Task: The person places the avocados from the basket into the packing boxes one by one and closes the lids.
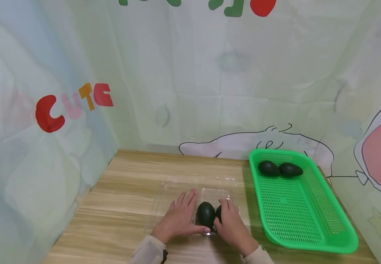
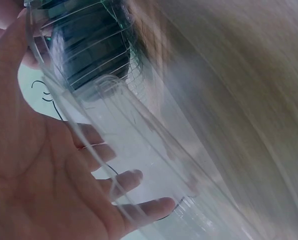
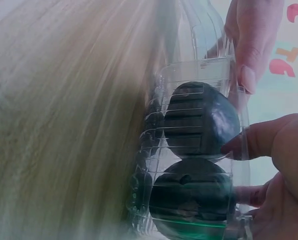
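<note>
A clear plastic box (image 1: 215, 193) with its lid spread to the left lies on the table. Two dark avocado-like fruits sit side by side in it: the left one (image 1: 206, 213) (image 3: 201, 120) and the right one (image 1: 218, 212) (image 3: 191, 195). My right hand (image 1: 232, 225) (image 3: 281, 170) curls its fingers and thumb over the right fruit. With fingers spread over the lid side, my left hand (image 1: 178, 218) (image 2: 54, 160) rests its thumb at the box's front edge beside the left fruit. One dark fruit (image 2: 91, 45) shows through the plastic in the left wrist view.
On the right stands a green perforated basket (image 1: 261, 216) with two more dark fruits (image 1: 269, 168) (image 1: 290, 169) at its far end. The wooden table (image 1: 111, 205) meets printed cloth walls (image 1: 203, 84) at the back and sides.
</note>
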Available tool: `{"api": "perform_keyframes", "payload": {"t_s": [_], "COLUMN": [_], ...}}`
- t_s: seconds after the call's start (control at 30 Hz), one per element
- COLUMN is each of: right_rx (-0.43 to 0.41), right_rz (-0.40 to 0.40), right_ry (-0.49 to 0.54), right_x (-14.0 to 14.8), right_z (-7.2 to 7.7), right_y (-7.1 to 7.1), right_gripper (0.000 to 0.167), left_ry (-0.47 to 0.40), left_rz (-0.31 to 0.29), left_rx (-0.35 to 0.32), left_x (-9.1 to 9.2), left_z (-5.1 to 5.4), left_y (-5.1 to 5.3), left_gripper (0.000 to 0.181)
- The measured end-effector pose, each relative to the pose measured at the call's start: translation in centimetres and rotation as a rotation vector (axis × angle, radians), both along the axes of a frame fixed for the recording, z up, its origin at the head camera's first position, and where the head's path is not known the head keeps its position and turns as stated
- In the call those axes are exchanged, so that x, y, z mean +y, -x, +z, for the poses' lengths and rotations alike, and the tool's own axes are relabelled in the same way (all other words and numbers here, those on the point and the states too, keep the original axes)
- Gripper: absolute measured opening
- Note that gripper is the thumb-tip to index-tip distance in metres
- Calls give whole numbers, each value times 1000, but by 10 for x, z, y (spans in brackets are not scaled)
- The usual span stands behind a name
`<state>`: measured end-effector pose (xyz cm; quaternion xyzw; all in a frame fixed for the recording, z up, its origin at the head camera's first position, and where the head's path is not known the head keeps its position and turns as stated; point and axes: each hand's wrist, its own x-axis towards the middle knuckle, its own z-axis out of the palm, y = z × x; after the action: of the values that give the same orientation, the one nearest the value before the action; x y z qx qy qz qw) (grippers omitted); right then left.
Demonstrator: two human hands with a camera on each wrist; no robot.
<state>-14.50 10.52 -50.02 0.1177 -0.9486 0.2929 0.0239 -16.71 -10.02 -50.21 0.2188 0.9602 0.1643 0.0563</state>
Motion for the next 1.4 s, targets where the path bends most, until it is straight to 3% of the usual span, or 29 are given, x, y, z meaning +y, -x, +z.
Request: {"api": "perform_keyframes", "payload": {"t_s": [0.4, 0.77, 0.9, 1.13, 1.4], "right_rx": [30, 194, 220, 283, 309], "right_rz": [5, 28, 43, 68, 71], "right_ry": [22, -31, 6, 23, -112], "right_x": [7, 36, 50, 81, 118], "right_z": [12, 53, 66, 84, 99], "right_y": [-6, -17, -19, -8, 14], "right_gripper": [63, 73, 76, 76, 72], "left_ry": [-10, -26, -31, -24, -35], "left_rz": [11, 12, 11, 5, 5], "left_rx": [-5, -3, -11, -16, -18], "left_x": [1, -1, -1, -1, 0], "left_z": [-1, 0, 2, 1, 1], "left_y": [-1, -2, -3, -2, -2], "left_gripper": [124, 124, 124, 125, 124]}}
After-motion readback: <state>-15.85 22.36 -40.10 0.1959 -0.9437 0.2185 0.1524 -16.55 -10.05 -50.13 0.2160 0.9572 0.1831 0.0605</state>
